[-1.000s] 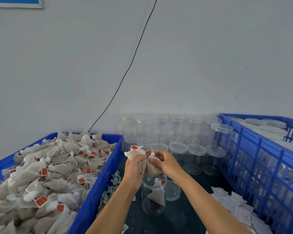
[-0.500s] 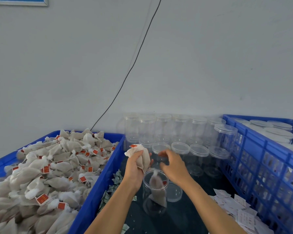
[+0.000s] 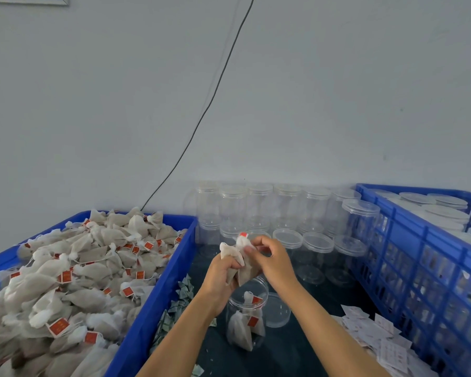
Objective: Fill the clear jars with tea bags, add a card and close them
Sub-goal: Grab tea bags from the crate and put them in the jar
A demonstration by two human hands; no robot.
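The left hand (image 3: 220, 273) clutched a bunch of tea bags (image 3: 238, 261); the right hand (image 3: 272, 261) pinched one, seemingly, directly above the open clear jar (image 3: 246, 318), its mouth facing up.

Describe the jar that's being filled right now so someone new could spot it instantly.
Between the two blue crates, find the dark table. Directly under the hands stands the open jar. Unlike the empty, lidded jars behind it, it holds tea bags with red tags.
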